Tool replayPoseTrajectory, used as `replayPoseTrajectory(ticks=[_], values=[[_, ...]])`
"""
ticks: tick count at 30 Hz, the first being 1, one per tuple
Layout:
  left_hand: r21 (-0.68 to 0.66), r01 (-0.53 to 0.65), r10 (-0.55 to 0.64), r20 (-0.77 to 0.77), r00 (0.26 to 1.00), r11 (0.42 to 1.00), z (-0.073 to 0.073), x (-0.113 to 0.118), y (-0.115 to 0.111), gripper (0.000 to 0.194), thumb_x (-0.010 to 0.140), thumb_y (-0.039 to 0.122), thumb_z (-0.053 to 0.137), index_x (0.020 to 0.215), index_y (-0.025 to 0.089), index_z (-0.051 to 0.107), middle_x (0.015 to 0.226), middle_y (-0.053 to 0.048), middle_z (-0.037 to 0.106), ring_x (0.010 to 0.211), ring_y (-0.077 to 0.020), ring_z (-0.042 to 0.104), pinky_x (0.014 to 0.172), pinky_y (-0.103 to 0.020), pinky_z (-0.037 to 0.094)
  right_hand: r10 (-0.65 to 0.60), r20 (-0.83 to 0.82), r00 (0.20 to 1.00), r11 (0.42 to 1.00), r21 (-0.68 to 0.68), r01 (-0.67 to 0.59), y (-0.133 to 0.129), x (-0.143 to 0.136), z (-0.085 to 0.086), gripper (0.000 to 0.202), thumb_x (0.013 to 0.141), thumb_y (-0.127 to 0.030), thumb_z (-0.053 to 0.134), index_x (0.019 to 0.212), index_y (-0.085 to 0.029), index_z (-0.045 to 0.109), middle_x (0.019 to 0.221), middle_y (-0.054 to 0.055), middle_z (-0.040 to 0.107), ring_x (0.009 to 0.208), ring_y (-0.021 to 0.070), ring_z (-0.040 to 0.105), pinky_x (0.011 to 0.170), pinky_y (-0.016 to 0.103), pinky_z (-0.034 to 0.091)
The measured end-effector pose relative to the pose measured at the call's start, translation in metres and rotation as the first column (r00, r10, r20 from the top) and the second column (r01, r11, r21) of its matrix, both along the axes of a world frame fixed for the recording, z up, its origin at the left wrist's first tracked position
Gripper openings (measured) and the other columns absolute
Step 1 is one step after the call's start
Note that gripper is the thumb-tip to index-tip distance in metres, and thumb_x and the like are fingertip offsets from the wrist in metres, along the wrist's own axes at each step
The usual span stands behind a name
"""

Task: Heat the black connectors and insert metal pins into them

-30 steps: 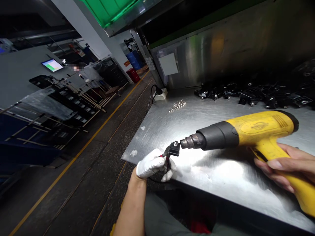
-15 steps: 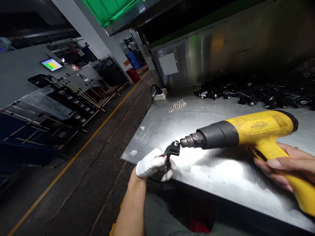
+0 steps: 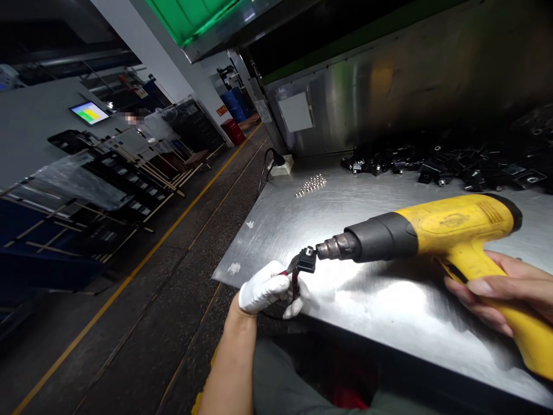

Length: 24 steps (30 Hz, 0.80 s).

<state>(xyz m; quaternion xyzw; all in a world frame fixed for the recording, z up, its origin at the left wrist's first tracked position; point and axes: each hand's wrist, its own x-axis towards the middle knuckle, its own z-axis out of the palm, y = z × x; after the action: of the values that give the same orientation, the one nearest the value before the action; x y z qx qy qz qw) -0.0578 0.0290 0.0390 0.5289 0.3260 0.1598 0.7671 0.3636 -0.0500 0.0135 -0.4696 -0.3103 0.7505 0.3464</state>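
My left hand (image 3: pixel 270 290), in a white glove, is closed around red-handled pliers (image 3: pixel 294 282). The jaws of the pliers grip a small black part (image 3: pixel 307 263) with a silver metal insert (image 3: pixel 309 251) on top. Bare and wrapped round the grip, my right hand (image 3: pixel 496 288) holds a yellow heat gun (image 3: pixel 458 225) level above the table. Its stepped metal nozzle (image 3: pixel 337 248) points left and is right beside the black part; whether they touch I cannot tell.
Small silver inserts (image 3: pixel 311 184) lie in rows on the metal table (image 3: pixel 276 230). Many black parts (image 3: pixel 458 164) are heaped along the back right. A power strip (image 3: pixel 281 166) with a black plug sits at the far edge. Across the aisle, a person (image 3: pixel 158 127) is near racks.
Almost nothing differs. The heat gun has shifted very slightly left, while the pliers and the black part stay in place.
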Motion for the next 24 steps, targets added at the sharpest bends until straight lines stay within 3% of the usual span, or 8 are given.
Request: replayPoseTrajectory(ticks=[10, 14, 19, 24], values=[[0.001, 0.014, -0.014, 0.018, 1.000, 1.000, -0.003, -0.002, 0.002, 0.058, 0.078, 0.059, 0.067, 0.091, 0.003, 0.070, 0.063, -0.012, 0.065, 0.050, -0.0170, 0.056, 0.050, -0.027, 0.041, -0.035, 0.023, 0.999, 0.999, -0.014, 0.035, -0.001, -0.007, 0.011, 0.041, 0.065, -0.050, 0.084, 0.082, -0.017, 0.068, 0.060, 0.002, 0.055, 0.046, 0.0109, 0.046, 0.043, 0.022, 0.040], [0.000, 0.019, -0.018, 0.025, 1.000, 1.000, -0.005, -0.002, 0.003, 0.057, 0.078, 0.059, 0.067, 0.092, 0.003, 0.070, 0.064, -0.012, 0.066, 0.050, -0.0169, 0.056, 0.050, -0.027, 0.041, -0.023, 0.003, 1.000, 1.000, -0.008, 0.023, 0.000, -0.001, 0.002, 0.040, 0.067, -0.049, 0.083, 0.085, -0.017, 0.068, 0.063, 0.002, 0.056, 0.048, 0.0112, 0.048, 0.044, 0.023, 0.042], [0.001, 0.019, -0.019, 0.024, 1.000, 1.000, -0.004, -0.003, 0.002, 0.059, 0.078, 0.059, 0.067, 0.093, 0.002, 0.070, 0.064, -0.013, 0.066, 0.050, -0.0170, 0.056, 0.049, -0.027, 0.042, 0.081, -0.049, 0.995, 0.996, 0.046, -0.079, 0.002, 0.009, -0.015, 0.036, 0.075, -0.049, 0.077, 0.092, -0.017, 0.069, 0.062, 0.004, 0.058, 0.048, 0.0140, 0.051, 0.045, 0.025, 0.044], [0.006, 0.019, -0.019, 0.021, 1.000, 1.000, -0.003, -0.001, 0.002, 0.059, 0.078, 0.058, 0.067, 0.093, 0.001, 0.070, 0.064, -0.013, 0.066, 0.050, -0.0168, 0.057, 0.050, -0.027, 0.042, 0.039, -0.005, 0.999, 0.999, 0.020, -0.039, 0.001, 0.007, -0.011, 0.036, 0.074, -0.049, 0.078, 0.090, -0.017, 0.068, 0.063, 0.003, 0.057, 0.048, 0.0126, 0.049, 0.046, 0.023, 0.042]])
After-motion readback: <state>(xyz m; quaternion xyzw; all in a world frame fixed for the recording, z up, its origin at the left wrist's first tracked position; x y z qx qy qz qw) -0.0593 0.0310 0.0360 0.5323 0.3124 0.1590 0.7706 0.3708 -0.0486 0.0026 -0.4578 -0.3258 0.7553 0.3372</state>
